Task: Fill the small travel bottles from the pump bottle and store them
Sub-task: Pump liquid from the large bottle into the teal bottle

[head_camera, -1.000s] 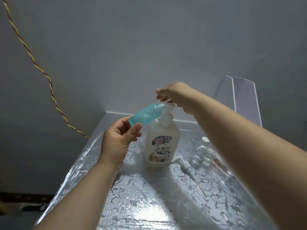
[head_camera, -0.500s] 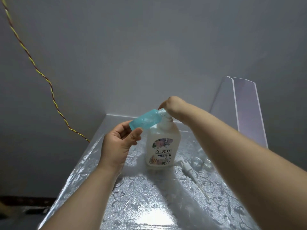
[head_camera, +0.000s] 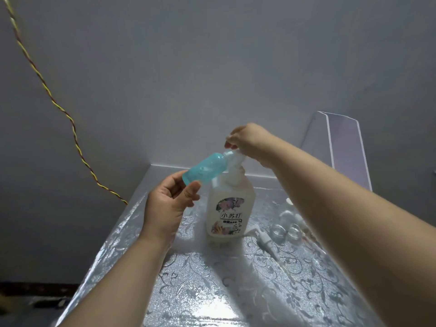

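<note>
Dim, bluish light; glare on the table [head_camera: 212, 310]; wide-angle warping.

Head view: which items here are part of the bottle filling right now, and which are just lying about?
In use:
- left hand holding the blue travel bottle
- right hand on the pump bottle

Lying about:
- clear small bottles on the table
- loose spray pump
- twisted wire
- clear panel

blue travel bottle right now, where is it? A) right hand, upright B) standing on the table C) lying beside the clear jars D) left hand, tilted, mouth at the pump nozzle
D: the left hand holds the blue travel bottle tilted, its mouth at the nozzle of the pump bottle.
</note>
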Available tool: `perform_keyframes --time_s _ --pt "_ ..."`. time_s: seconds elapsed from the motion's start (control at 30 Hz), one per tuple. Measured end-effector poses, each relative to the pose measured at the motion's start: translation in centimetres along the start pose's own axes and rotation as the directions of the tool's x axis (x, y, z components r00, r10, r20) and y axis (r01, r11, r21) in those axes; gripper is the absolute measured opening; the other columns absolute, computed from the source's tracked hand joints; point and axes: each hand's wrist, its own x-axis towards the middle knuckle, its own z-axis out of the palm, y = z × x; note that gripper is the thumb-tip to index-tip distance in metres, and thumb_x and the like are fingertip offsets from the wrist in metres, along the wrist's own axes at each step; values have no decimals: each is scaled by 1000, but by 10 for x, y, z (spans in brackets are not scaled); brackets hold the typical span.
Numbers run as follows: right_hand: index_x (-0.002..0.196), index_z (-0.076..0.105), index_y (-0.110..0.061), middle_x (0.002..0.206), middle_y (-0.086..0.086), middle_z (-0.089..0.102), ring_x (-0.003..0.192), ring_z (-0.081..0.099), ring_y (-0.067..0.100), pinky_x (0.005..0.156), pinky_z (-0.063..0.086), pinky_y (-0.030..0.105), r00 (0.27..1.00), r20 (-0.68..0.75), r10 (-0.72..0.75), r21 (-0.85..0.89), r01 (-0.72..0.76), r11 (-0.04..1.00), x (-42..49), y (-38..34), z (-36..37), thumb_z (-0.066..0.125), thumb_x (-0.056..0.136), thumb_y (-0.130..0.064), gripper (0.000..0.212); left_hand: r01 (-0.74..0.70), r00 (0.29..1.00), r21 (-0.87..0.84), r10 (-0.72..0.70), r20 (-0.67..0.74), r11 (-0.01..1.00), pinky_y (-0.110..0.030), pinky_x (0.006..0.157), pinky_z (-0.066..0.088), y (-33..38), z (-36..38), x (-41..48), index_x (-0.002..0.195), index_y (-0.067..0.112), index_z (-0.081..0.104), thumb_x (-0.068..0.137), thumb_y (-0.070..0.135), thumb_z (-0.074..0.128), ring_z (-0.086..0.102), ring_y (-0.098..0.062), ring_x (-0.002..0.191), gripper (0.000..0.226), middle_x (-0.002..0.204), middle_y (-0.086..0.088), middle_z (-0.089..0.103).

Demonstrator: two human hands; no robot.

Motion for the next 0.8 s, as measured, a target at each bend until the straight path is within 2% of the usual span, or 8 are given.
perform_keyframes --time_s 0.1,0.2,0.37,0.53,0.6,0.67,0.73,0.8 --pt "119 64 -3 128 13 61 117 57 31 100 48 36 995 54 89 -186 -77 980 0 -1 10 47 91 -3 34 -1 1000 3 1 10 1000 -15 54 47 0 0 0 96 21 69 38 67 84 60 -5 57 76 70 6 70" --pt "122 63 -6 128 9 61 117 58 28 100 48 34 994 73 83 -262 -61 963 2 -1 12 50 88 -1 37 -4 1000 2 4 8 1000 -15 53 47 -2 0 1 96 21 69 38 66 84 60 -5 57 75 70 6 71" --pt "125 59 3 128 22 59 120 56 34 99 47 38 988 115 106 -183 -84 980 -3 7 21 43 88 5 40 8 1000 8 -8 1 1000 -15 54 48 -3 -1 1 93 23 70 35 66 85 60 -6 58 74 73 5 72" --pt "123 60 3 126 20 60 116 59 32 100 49 39 982 97 161 -52 -157 986 -6 3 20 43 85 9 42 -1 1000 11 1 -1 1000 -14 53 47 -2 -1 1 93 24 70 35 67 85 60 -6 57 74 73 6 72" --pt "120 61 4 110 15 64 100 61 29 86 50 33 987 88 135 62 -141 988 -8 2 17 49 88 0 35 -4 1000 14 4 8 1000 -14 53 47 -1 0 1 94 23 70 36 67 84 60 -6 57 74 72 6 72" --pt "115 63 4 91 7 59 82 54 22 72 41 26 990 70 123 193 -134 972 -15 1 8 54 94 -24 36 -7 1000 16 7 15 1000 -14 53 46 -1 0 1 94 23 69 37 68 84 60 -5 56 73 71 7 71" --pt "111 63 0 88 1 56 72 50 12 61 37 21 991 66 120 275 -133 952 -19 -3 -3 52 96 -35 40 -15 1000 12 15 16 1000 -14 52 45 0 -1 0 95 23 69 40 66 84 59 -5 56 71 71 7 71" --pt "112 62 1 91 2 58 64 46 7 54 35 17 993 44 112 283 -120 952 -18 -7 -10 51 96 -33 39 -10 1000 22 10 22 1000 -14 52 45 2 -1 0 96 23 68 49 55 86 59 -5 55 60 71 7 70"
